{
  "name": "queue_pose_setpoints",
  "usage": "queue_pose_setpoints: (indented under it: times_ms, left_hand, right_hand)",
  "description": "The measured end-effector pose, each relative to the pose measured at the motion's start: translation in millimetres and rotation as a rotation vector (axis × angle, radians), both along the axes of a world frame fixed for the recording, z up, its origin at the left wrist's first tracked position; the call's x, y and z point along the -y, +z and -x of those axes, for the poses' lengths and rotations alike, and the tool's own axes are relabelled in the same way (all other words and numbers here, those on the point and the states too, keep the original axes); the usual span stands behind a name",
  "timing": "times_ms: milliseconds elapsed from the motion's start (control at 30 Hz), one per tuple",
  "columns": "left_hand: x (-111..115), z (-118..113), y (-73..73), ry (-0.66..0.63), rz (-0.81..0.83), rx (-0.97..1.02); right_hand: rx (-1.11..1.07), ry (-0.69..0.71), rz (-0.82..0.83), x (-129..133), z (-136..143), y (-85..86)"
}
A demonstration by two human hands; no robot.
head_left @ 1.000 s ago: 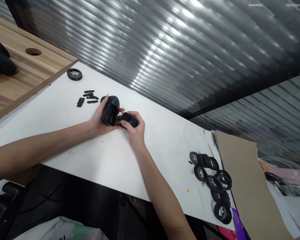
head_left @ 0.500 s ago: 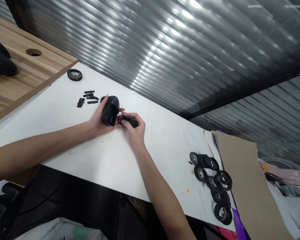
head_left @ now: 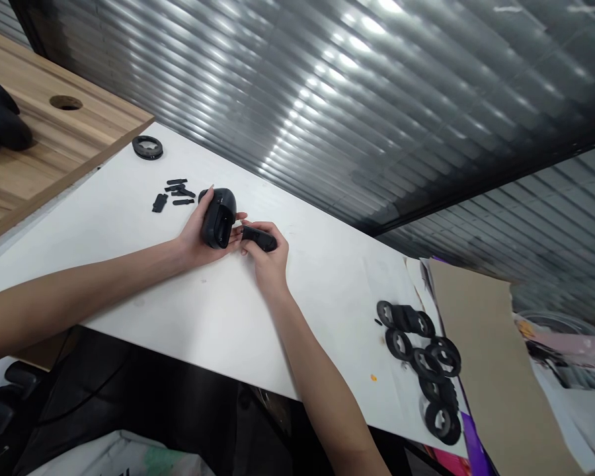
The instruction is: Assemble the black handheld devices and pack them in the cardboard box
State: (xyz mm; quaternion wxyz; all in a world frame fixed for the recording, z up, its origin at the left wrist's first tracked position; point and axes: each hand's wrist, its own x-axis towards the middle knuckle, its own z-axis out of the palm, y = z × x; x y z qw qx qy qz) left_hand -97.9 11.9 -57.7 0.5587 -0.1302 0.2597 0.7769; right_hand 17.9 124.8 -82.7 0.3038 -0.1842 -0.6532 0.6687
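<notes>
Above the white table, my left hand [head_left: 194, 233] is wrapped round a rounded black plastic housing [head_left: 222, 199] with a deep slot facing me. Just right of it, my right hand [head_left: 272, 261] pinches a small, elongated black piece [head_left: 258, 237] between thumb and fingers. That piece is apart from the housing, and its exact kind cannot be made out. The left fingertips reach out from behind the housing towards the right hand. Left of my left hand lie several thin black strips [head_left: 182, 190] and a small flat black part [head_left: 159, 203].
A black ring [head_left: 147, 147] lies at the table's far left corner. Several black rings [head_left: 442, 423] are grouped at the right, beside a brown cardboard sheet [head_left: 496, 357]. A wooden board [head_left: 94, 132] borders the left; corrugated metal [head_left: 277, 86] rises behind the table [head_left: 178, 317].
The black piece in my right hand has turned slightly and shifted a little to the right. My left hand and the housing have stayed almost still.
</notes>
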Motion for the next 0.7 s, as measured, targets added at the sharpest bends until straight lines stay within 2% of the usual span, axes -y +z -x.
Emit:
queue_pose_setpoints:
  times_ms: [700]
  left_hand:
    - [-0.5, 0.1, 1.9, -0.009, 0.014, -0.008]
  right_hand:
    - [0.01, 0.009, 0.032, -1.1, 0.7, -2.3]
